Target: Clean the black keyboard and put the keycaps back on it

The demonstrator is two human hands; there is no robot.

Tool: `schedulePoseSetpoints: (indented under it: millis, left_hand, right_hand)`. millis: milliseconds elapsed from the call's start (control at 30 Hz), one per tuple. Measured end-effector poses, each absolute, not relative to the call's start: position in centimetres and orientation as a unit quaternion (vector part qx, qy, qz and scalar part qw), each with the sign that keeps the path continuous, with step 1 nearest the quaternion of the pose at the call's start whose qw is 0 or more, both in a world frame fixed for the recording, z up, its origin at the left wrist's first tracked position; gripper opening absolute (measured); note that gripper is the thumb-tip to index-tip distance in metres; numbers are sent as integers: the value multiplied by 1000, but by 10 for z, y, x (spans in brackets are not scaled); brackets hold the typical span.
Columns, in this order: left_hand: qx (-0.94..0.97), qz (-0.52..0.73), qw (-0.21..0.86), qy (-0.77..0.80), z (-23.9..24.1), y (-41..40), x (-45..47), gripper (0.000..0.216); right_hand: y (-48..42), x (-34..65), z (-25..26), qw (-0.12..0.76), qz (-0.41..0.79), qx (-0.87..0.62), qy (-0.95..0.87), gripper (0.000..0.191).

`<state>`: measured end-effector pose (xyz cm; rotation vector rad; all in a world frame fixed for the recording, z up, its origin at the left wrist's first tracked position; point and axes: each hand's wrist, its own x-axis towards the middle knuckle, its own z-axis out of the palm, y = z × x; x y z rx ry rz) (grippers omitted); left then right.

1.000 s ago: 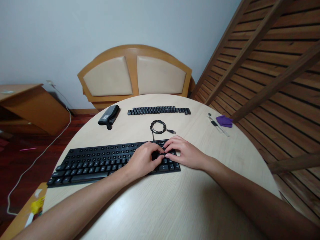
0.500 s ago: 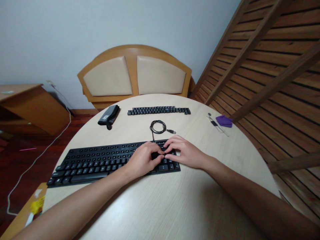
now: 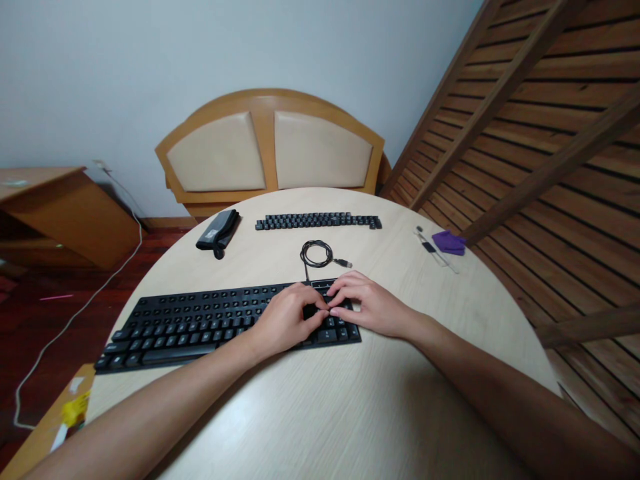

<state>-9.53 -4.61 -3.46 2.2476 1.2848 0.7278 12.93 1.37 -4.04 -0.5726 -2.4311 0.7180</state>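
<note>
A black keyboard (image 3: 190, 323) lies across the near part of the round table (image 3: 350, 413). Both my hands rest on its right end. My left hand (image 3: 285, 320) is curled, with its fingertips and thumb pinched down among the keys. My right hand (image 3: 373, 307) meets it from the right, and its thumb and forefinger close toward the same spot. What sits between the fingertips is hidden. The keyboard's cable (image 3: 316, 253) lies coiled just behind the hands and ends in a loose USB plug.
A row of loose black keycaps (image 3: 317, 221) lies at the table's far side, with a dark pouch (image 3: 218, 231) to its left. A purple cloth (image 3: 449, 241) and a thin tool (image 3: 431, 247) lie at the right edge. A wooden headboard stands behind the table, and a white cord runs across the floor on the left.
</note>
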Motion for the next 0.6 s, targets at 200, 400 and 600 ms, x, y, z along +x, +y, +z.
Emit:
schedulePoseSetpoints:
  millis: [200, 400, 600]
  left_hand:
    - [813, 262, 229, 466, -35, -45, -95, 3]
    - [806, 256, 229, 481, -36, -45, -94, 4]
    - [813, 265, 225, 466, -36, -44, -94, 4]
  right_hand:
    - [12, 128, -38, 258, 269, -216, -903, 5]
    - [9, 127, -37, 237, 244, -224, -914, 5]
    - [8, 127, -36, 230, 218, -218, -923, 7]
